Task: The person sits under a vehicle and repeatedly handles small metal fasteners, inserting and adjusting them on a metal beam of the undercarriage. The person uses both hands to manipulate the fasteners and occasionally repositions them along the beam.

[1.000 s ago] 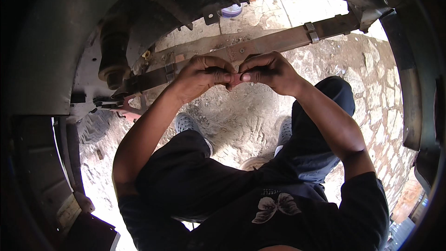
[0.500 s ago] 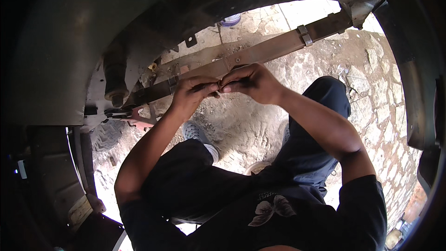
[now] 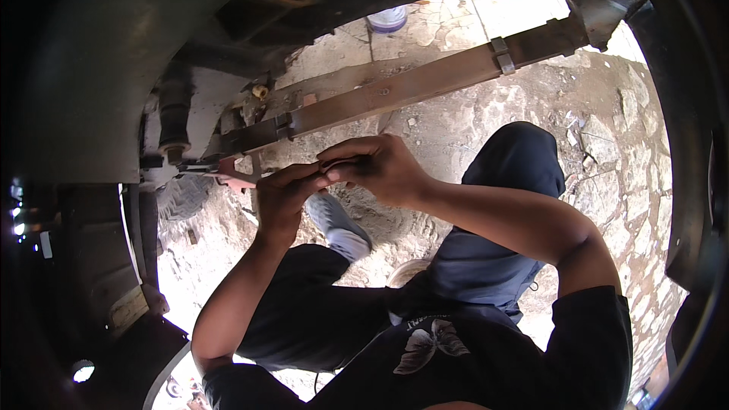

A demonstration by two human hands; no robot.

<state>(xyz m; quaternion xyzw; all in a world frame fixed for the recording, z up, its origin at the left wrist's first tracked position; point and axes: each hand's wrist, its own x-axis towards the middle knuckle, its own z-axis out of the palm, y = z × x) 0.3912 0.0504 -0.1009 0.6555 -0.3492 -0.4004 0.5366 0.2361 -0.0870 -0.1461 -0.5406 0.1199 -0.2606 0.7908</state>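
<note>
Small piece between both hands

One fisheye camera, worn on the person's head, looks steeply down from the body side of the long brown metal bar — the black shirt fills the near edge, the left hand and right hand come between shirt and bar.

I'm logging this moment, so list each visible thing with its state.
Left hand: fingers bent, touching the right hand
Right hand: fingers bent, anything held is hidden
Metal bar: slanted, brown
Right metal clip: fitted over the bar
Right knee: bent
Tub: partly hidden
</note>
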